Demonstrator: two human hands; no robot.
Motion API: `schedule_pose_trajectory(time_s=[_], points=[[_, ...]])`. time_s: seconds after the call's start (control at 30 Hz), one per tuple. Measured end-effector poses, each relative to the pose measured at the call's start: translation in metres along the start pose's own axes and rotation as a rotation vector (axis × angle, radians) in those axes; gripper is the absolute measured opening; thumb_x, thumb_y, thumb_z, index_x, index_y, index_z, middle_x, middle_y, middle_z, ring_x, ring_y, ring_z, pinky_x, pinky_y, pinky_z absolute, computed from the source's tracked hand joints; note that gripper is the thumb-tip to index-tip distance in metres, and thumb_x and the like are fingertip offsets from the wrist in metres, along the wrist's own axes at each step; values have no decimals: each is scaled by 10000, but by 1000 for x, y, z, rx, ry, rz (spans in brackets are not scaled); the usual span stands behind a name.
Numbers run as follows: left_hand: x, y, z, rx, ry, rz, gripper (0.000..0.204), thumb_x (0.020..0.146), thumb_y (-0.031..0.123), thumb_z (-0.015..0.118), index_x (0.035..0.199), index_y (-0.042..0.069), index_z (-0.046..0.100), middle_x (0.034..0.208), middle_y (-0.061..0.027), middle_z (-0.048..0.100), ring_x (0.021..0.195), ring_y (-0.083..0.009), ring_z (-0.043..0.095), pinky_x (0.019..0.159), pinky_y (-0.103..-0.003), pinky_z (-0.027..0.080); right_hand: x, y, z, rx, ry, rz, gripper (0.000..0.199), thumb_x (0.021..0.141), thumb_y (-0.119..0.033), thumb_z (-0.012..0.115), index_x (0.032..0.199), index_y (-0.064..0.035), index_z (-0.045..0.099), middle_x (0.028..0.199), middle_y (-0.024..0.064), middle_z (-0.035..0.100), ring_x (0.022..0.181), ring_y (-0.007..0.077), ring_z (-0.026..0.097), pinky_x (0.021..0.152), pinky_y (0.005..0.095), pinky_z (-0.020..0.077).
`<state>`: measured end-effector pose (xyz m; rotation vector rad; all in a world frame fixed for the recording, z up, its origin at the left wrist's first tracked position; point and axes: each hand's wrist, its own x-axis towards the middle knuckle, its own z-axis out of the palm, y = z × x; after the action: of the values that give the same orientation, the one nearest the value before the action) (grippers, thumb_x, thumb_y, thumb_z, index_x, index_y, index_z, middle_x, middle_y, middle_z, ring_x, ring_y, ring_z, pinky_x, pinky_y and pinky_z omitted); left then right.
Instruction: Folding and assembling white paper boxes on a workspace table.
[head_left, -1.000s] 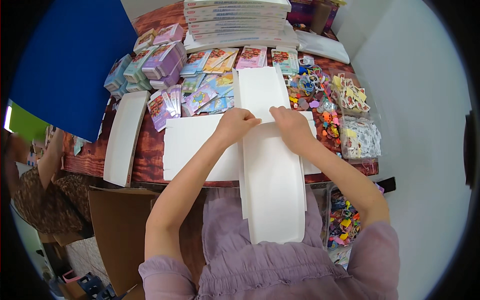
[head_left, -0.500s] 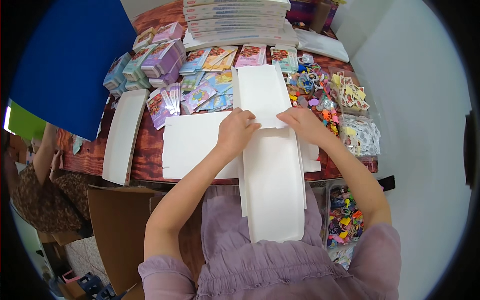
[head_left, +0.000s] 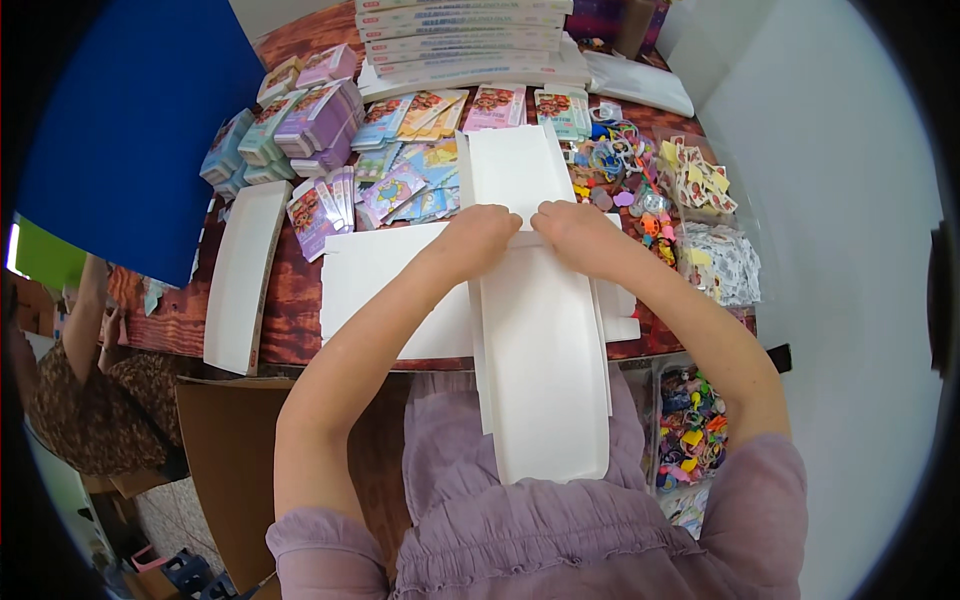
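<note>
Both hands press a white cardboard sheet (head_left: 540, 330) at the table's near edge.
Left hand (head_left: 480, 232) and right hand (head_left: 578, 232) lie curled, knuckles up; fingertips hidden, grip unclear.

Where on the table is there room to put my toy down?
Bare brown table shows between the folded white tray and the flat white sheet. Behind it, colourful packets crowd the top; small trinkets crowd the right side.

Fingertips of both hands tucked under the white cardboard sheet (head_left: 540, 340); stacked flat boxes (head_left: 465, 30) cut off at top edge
</note>
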<state>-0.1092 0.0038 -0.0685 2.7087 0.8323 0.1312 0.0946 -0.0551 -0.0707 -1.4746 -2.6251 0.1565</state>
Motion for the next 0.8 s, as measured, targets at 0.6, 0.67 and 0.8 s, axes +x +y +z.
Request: schedule_pose_trajectory(time_s=[0.6, 0.67, 0.8], points=[[-5, -3, 6, 41, 33, 137, 123, 809, -11, 614, 929, -29, 629, 922, -171, 631, 906, -360, 643, 810, -454, 536, 6, -5, -2, -52, -35, -1, 228, 750, 48, 630, 961, -22, 683, 941, 160, 663, 909, 348, 674, 802, 453, 539], [-7, -2, 8, 51, 46, 142, 145, 804, -7, 618, 948, -25, 622, 930, -165, 624, 916, -352, 639, 815, -449, 537, 5, -8, -1, -120, -47, -2, 202, 759, 29, 636, 946, -34, 680, 928, 149, 659, 895, 329, 678, 782, 438, 542], [-11, -1, 16, 128, 96, 191, 184, 795, 4, 625, 976, -17, 597, 955, -159, 609, 941, -331, 627, 813, -429, 534, 2, -11, -1, -135, -19, -31, 114, 806, -5, 602, 911, -35, 636, 922, 131, 630, 915, 300, 666, 769, 422, 541]])
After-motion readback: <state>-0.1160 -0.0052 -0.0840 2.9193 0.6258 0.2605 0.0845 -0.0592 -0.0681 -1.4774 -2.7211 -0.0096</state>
